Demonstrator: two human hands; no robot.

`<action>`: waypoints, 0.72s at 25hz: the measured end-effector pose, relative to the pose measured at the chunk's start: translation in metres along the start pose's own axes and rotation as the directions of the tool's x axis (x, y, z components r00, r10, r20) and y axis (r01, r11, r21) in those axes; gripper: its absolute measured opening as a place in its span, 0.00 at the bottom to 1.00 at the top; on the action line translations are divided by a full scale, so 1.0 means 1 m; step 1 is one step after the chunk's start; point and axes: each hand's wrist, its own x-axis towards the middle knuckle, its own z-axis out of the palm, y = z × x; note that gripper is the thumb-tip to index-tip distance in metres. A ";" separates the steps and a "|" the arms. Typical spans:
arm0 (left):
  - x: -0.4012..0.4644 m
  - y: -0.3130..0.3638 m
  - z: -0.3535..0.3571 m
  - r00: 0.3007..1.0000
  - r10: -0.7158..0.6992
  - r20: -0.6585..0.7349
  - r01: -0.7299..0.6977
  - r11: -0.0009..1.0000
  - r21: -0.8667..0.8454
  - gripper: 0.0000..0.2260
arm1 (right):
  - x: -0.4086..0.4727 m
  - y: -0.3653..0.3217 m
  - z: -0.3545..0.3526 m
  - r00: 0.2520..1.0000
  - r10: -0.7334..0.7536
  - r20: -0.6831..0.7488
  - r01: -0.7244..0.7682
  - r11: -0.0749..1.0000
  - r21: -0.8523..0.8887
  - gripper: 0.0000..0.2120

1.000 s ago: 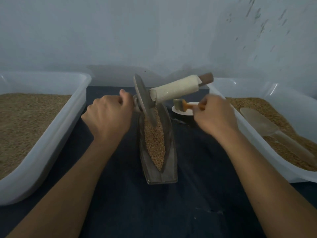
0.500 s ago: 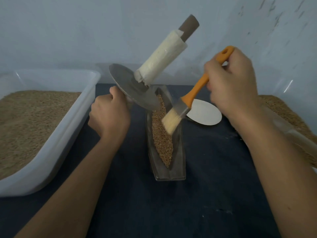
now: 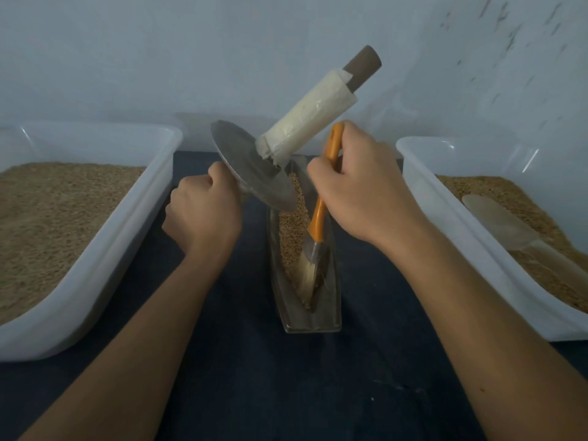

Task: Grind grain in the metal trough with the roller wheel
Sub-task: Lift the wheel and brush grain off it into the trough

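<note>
A: Metal trough (image 3: 306, 319) sits nearest, lengthwise on the dark worktop (image 3: 254, 377), grain (image 3: 291, 224) heaped along it. Why the brush (image 3: 313, 249)?

B: Right hand (image 3: 359, 189), grip wrapped round the orange handle, bristles down in the near end. Likely gathering strays.

A: And the roller wheel (image 3: 251, 173)?

B: Left hand (image 3: 203, 214), grip clamped on its hidden axle end, tilts it clear above the far end, giving the brush room.

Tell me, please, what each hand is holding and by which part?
The right hand grips the brush by its orange handle. The left hand holds the roller wheel by the handle end hidden under the disc.
</note>
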 end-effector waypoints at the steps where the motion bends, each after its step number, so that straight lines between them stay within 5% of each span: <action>1: 0.000 0.000 0.000 1.000 0.004 0.004 -0.004 1.000 -0.001 0.25 | 0.000 0.002 0.003 1.000 0.000 -0.005 0.000 1.000 -0.012 0.11; 8: -0.003 0.002 -0.001 1.000 -0.003 0.012 0.003 0.999 -0.032 0.24 | -0.006 -0.005 -0.016 0.961 -0.088 -0.263 0.118 0.988 0.102 0.09; 13: -0.001 0.001 -0.003 1.000 -0.029 0.011 0.030 0.998 -0.056 0.25 | -0.019 -0.008 -0.002 0.990 -0.112 -0.089 0.118 0.991 0.062 0.10; 18: -0.001 0.000 -0.003 0.999 -0.034 0.006 0.034 0.998 -0.051 0.25 | -0.015 0.008 0.012 0.994 -0.042 -0.105 0.042 0.999 -0.005 0.10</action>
